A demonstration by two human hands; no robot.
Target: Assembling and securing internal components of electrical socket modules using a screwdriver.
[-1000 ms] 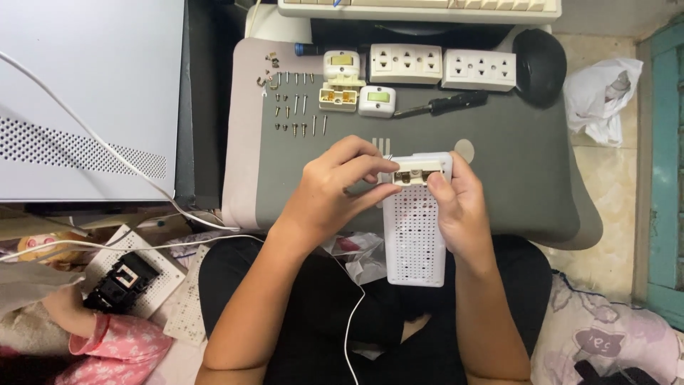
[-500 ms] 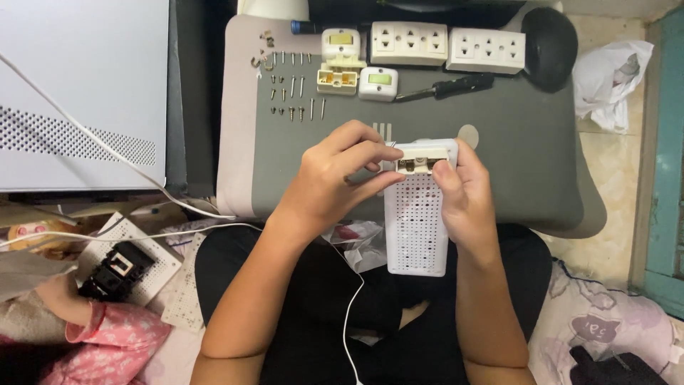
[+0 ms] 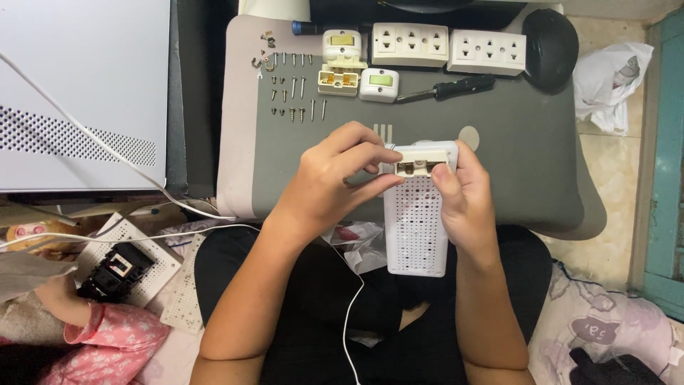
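Head view, looking down at my lap: my right hand [image 3: 467, 196] grips the white perforated cover [image 3: 417, 214] along its right edge, thumb pressed on the small socket piece [image 3: 422, 165] sitting at its top end. My left hand [image 3: 335, 178] is closed in a pinch, fingertips touching the left side of that piece. The cover hangs over the near edge of the grey lap desk [image 3: 513, 153]. Farther back on the desk lie rows of screws [image 3: 292, 89], a screwdriver [image 3: 445, 88], two white outlet strips [image 3: 449, 46] and a black mouse [image 3: 548, 39].
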